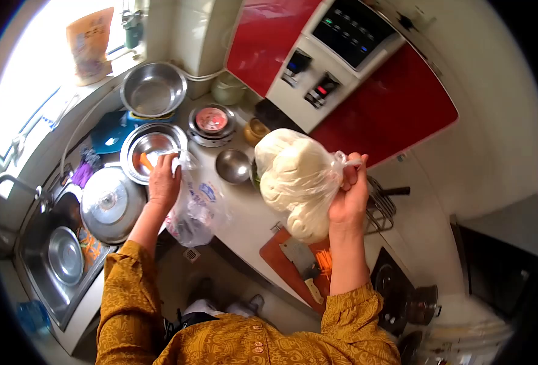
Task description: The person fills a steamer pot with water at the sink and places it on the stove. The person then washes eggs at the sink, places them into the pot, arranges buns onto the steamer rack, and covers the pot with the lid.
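My right hand (350,198) is closed around the gathered neck of a clear plastic bag of pale, rounded lumps that look like buns or dough (293,176), raised above the counter. Over the counter's left part, my left hand (164,182) pinches the top of a thin printed plastic bag (197,213), which hangs down past the counter edge. Just behind that hand stands a steel basin (132,137) with something orange in it. A small steel bowl (233,166) sits between the two bags.
A cleaver (298,255) and shredded carrot (324,263) lie on a wooden board (272,246). At left are a large pot lid (112,204) and a sink (35,261) holding a metal bowl (66,255). Stacked bowls (212,125) stand at the back, near a red-and-white appliance (372,115).
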Tool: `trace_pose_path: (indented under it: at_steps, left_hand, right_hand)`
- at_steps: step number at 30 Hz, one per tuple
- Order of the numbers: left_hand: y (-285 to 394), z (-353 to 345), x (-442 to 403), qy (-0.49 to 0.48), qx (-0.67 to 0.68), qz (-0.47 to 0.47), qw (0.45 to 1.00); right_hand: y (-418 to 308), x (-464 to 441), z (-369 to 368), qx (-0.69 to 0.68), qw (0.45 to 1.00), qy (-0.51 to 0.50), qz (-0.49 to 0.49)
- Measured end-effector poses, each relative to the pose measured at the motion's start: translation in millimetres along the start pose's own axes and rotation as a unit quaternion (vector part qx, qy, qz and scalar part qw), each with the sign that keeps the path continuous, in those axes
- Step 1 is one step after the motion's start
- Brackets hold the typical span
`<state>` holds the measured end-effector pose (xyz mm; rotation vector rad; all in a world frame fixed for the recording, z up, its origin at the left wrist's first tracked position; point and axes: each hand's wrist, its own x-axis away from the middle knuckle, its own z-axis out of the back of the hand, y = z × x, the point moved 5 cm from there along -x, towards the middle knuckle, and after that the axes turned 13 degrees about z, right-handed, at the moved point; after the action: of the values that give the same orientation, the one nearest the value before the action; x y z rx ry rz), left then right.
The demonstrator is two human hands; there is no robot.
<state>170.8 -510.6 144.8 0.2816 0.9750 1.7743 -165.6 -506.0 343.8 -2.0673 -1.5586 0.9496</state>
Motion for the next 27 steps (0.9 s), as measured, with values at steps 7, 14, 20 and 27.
trace_pose_path:
  at_steps: [7, 14, 20, 27]
  left_hand:
    - [19.4, -12.2, 21.8, -0.032, -0.070, -0.144, 0.987]
    - [2.9, -2.3, -6.5, -0.012, 0.125, -0.093, 0.988]
    - [135.1, 61.8, 79.0, 0.095, 0.112, -0.185, 0.972]
    - [369.4, -5.7, 381.1, -0.401, 0.103, -0.412, 0.812]
  right_hand:
    - [-41.3, 72.6, 67.8, -0.030, 0.988, 0.148, -0.015]
    - [-93.8, 134.0, 116.1, 0.011, 0.984, 0.179, -0.001]
    - [-148.5, 202.5, 139.5, 0.032, 0.978, 0.204, 0.006]
    - [-243.1, 300.4, 169.5, 0.186, 0.974, 0.119, -0.040]
